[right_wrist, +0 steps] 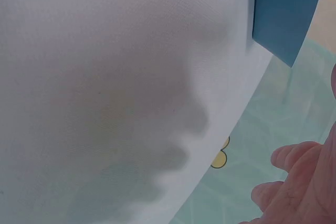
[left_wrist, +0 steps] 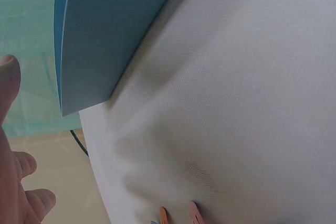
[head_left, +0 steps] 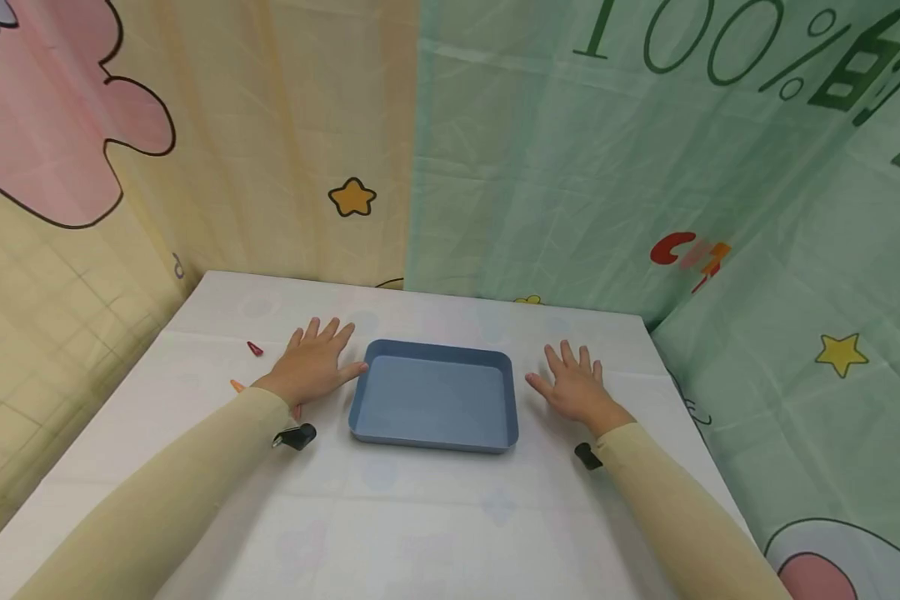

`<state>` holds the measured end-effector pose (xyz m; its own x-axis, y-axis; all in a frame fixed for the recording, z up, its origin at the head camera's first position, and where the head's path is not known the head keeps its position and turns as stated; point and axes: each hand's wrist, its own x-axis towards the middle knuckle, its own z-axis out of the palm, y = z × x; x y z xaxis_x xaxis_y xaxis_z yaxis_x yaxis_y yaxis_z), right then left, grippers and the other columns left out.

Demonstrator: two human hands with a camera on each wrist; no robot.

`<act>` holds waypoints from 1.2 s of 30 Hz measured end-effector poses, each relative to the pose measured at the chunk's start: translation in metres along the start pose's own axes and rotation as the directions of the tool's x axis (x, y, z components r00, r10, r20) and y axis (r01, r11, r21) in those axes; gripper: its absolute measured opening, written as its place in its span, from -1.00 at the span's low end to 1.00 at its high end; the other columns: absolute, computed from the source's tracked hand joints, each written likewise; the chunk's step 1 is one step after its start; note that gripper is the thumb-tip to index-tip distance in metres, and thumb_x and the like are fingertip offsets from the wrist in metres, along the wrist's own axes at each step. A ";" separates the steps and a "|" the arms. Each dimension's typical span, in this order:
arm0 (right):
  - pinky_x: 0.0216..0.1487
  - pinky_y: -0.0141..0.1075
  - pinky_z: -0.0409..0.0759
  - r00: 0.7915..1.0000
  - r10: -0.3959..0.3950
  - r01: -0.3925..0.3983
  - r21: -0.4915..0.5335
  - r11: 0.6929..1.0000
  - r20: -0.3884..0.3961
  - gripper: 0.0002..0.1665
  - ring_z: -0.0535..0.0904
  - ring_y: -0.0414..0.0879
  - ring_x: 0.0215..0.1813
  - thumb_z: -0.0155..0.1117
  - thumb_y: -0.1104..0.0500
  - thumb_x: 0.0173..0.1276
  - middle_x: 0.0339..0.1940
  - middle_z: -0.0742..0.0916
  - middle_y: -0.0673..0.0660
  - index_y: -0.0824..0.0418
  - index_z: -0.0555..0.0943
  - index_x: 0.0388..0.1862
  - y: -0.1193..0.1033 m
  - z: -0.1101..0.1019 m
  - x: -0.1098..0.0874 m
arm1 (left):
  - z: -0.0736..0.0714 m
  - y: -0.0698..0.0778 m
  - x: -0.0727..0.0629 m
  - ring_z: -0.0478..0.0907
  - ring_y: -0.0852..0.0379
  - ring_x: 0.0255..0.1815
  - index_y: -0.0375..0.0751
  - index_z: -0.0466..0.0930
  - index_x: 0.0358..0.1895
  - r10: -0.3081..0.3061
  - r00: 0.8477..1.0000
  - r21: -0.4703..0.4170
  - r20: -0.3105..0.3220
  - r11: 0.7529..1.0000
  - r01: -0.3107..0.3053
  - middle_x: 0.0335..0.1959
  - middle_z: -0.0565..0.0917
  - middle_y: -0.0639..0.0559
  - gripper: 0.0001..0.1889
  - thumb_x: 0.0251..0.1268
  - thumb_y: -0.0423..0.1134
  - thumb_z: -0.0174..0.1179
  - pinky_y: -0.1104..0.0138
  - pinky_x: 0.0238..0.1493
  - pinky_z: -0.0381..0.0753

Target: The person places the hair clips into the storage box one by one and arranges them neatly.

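A shallow blue-grey tray (head_left: 435, 442) lies on the white-covered table between the two hands. My left hand (head_left: 309, 367) is spread with straight fingers over the table left of the tray, its thumb overlapping the tray's left rim in the head view. On the other side my right hand (head_left: 576, 390) is spread too, holding nothing, apart from the tray's right edge. Near the left hand lie a red snap hair clip (head_left: 255, 348) and an orange clip (head_left: 237, 386). A pink clip (left_wrist: 196, 213) shows beside the orange one in the left wrist view, partly hidden under the arm in the head view.
A tiny blue tip (left_wrist: 154, 222) peeks in beside the orange clip at the left wrist view's lower edge. Printed curtains (head_left: 495, 167) hang behind the table (head_left: 420, 525) and along both sides. Dark wrist-camera mounts (head_left: 296, 437) stick out below the sleeves.
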<state>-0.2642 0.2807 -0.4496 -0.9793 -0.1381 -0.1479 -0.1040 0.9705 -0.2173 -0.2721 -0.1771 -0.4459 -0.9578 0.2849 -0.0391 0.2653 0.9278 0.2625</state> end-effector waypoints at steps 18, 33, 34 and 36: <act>0.60 0.47 -0.24 1.000 -0.017 0.017 0.054 0.998 -0.016 0.05 -0.28 0.53 0.72 -0.08 -0.38 0.64 0.75 -0.05 0.44 0.28 -0.06 0.75 -0.006 0.003 -0.005 | -0.003 0.004 0.000 -0.19 -0.55 0.70 -0.19 0.00 0.72 0.018 1.000 -0.037 0.002 0.999 -0.018 0.71 0.02 -0.38 -0.05 0.53 0.33 0.08 -0.38 0.61 -0.23; 0.66 0.34 -0.13 0.983 -0.164 0.140 0.241 0.960 0.083 0.04 -0.28 0.47 0.73 -0.07 -0.28 0.69 0.77 -0.12 0.37 0.26 -0.23 0.76 -0.033 0.018 -0.009 | -0.002 -0.010 -0.007 -0.18 -0.54 0.70 -0.23 0.03 0.71 -0.002 0.999 -0.073 0.035 0.997 0.005 0.71 0.04 -0.39 -0.10 0.57 0.27 0.06 -0.34 0.64 -0.22; 0.67 0.33 -0.13 0.981 -0.168 0.142 0.241 0.960 0.093 0.04 -0.28 0.46 0.74 -0.09 -0.29 0.69 0.77 -0.13 0.36 0.25 -0.25 0.76 -0.034 0.019 -0.009 | -0.001 -0.012 -0.007 -0.18 -0.54 0.70 -0.23 0.03 0.71 -0.002 0.999 -0.075 0.033 0.997 0.005 0.71 0.04 -0.39 -0.11 0.58 0.26 0.07 -0.34 0.64 -0.22; 0.67 0.31 -0.12 0.978 -0.179 0.149 0.245 0.958 0.106 0.04 -0.28 0.45 0.74 -0.10 -0.30 0.70 0.78 -0.12 0.36 0.25 -0.26 0.76 -0.035 0.020 -0.010 | -0.002 -0.016 -0.008 -0.19 -0.53 0.70 -0.22 0.03 0.71 -0.004 0.999 -0.085 0.034 0.996 0.007 0.71 0.04 -0.38 -0.12 0.58 0.25 0.07 -0.33 0.64 -0.24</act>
<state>-0.2471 0.2441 -0.4602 -0.9210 -0.3297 -0.2076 -0.2031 0.8610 -0.4663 -0.2692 -0.1943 -0.4476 -0.9546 0.2887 -0.0727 0.2479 0.9060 0.3431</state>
